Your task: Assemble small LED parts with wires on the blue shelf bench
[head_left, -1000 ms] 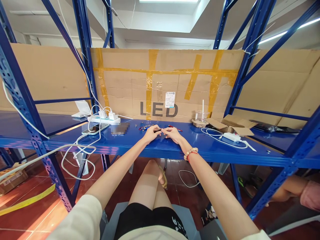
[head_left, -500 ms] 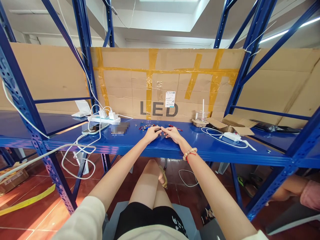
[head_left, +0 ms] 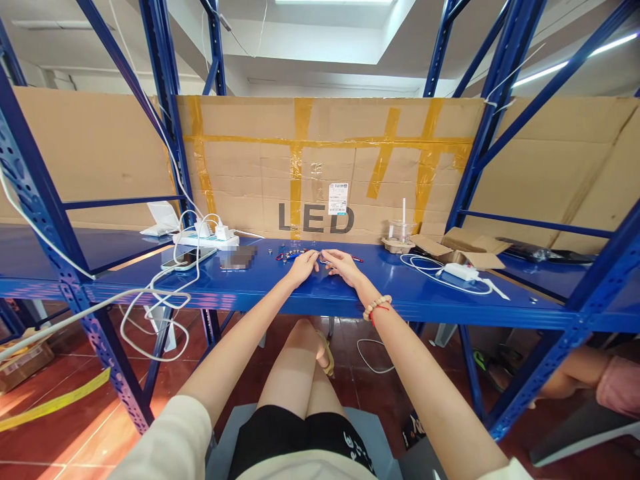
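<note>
My left hand (head_left: 303, 268) is above the blue shelf top (head_left: 265, 287), its fingers curled closed. Opposite it, my right hand (head_left: 341, 265) has its fingers bent inward and pressed together, with a beaded bracelet (head_left: 377, 306) on the wrist. A narrow gap separates the fingertips. Something small and thin shows there, too small to name. Just behind my left hand lie a blue slender piece (head_left: 295, 255) and several tiny metal and coloured parts. A red slender piece (head_left: 357, 259) pokes out behind my right hand.
A white power strip (head_left: 207, 239) with plugs, a phone (head_left: 189, 259) and looped cables are at left. On the right are a plastic cup (head_left: 400, 231) in a carton holder, an opened cardboard box (head_left: 463, 243) and a white adapter (head_left: 461, 271). Blue posts flank the shelf; cardboard stands behind.
My fingertips have moved slightly apart, opening a gap between the hands. The dark thin thing at my left fingertips no longer shows clearly. The view has shifted a little.
</note>
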Action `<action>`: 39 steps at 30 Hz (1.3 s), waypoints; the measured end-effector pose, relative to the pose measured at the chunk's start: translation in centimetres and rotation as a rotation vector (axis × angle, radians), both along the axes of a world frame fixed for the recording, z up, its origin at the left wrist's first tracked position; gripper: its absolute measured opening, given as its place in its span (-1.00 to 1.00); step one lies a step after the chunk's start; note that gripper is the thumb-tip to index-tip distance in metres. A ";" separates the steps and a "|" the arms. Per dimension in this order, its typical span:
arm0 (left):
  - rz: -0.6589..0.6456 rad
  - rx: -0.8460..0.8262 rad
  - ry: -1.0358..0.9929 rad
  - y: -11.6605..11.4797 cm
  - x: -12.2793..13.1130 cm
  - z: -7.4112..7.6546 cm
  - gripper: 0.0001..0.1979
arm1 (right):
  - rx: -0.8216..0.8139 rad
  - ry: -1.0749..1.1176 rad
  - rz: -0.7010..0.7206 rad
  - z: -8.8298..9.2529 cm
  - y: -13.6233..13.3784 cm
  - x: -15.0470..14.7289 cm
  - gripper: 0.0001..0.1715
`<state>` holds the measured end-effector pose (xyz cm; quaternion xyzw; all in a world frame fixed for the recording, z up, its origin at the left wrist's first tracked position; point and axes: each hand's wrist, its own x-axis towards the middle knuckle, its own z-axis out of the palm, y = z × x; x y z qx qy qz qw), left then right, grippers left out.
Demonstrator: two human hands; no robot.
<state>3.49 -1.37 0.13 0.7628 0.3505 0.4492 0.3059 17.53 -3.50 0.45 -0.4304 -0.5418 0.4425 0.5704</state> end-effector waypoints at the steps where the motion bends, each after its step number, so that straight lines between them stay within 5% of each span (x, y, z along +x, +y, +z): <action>1: -0.002 -0.001 -0.006 0.0 0.0 0.0 -0.72 | 0.009 -0.002 0.008 -0.1 0.0 0.0 -0.67; 39: -0.049 0.188 0.081 -0.3 -0.3 -0.1 -0.85 | 0.008 -0.027 0.007 -0.1 0.0 0.1 -0.63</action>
